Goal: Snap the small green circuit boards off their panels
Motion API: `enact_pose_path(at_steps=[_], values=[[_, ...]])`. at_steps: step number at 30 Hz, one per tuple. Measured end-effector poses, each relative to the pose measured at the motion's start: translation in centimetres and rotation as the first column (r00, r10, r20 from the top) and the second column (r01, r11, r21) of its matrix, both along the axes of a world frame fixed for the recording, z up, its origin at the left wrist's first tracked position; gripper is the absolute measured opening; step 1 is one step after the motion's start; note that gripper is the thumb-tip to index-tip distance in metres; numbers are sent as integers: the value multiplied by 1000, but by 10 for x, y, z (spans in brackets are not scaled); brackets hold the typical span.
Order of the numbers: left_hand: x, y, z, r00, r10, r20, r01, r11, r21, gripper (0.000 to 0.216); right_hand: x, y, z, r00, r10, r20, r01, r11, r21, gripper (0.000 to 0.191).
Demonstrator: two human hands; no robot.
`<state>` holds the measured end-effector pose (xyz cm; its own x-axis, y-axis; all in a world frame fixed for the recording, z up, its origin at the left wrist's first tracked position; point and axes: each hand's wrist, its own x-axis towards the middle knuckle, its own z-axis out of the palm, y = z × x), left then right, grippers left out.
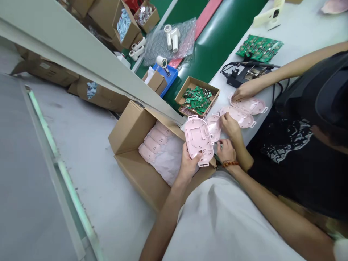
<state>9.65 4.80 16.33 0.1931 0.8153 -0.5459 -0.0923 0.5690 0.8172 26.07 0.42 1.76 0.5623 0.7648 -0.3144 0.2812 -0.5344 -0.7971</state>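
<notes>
My left hand (188,162) grips a pink plastic housing shell (198,136) by its lower end, thumb on the inside face. The shell is tilted up, showing screw posts and a moulded recess. Beside it, my right hand (226,150), with a beaded bracelet at the wrist, has its fingers loosely bent and apart, with nothing visible in them. Just beyond it a smaller-looking pink shell (214,127) lies at the table edge, partly hidden by the held one. Below my left hand stands an open cardboard box (136,174) with several pink shells (152,144) on white wrapping inside.
A co-worker's hands (246,91) rest on more pink shells (239,116) on the white table (304,21). Green circuit boards (259,48) and a black device (244,75) lie behind. A carton of boards (197,99) stands at the corner. A grey post (108,69) slants across.
</notes>
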Motion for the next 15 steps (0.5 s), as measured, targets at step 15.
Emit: enact_pose_path(at_steps=[15], values=[[10,4,-51,981,-44,-186,59,995,76,62,-15,4,62,729,113,-675,-62,993,99,50]])
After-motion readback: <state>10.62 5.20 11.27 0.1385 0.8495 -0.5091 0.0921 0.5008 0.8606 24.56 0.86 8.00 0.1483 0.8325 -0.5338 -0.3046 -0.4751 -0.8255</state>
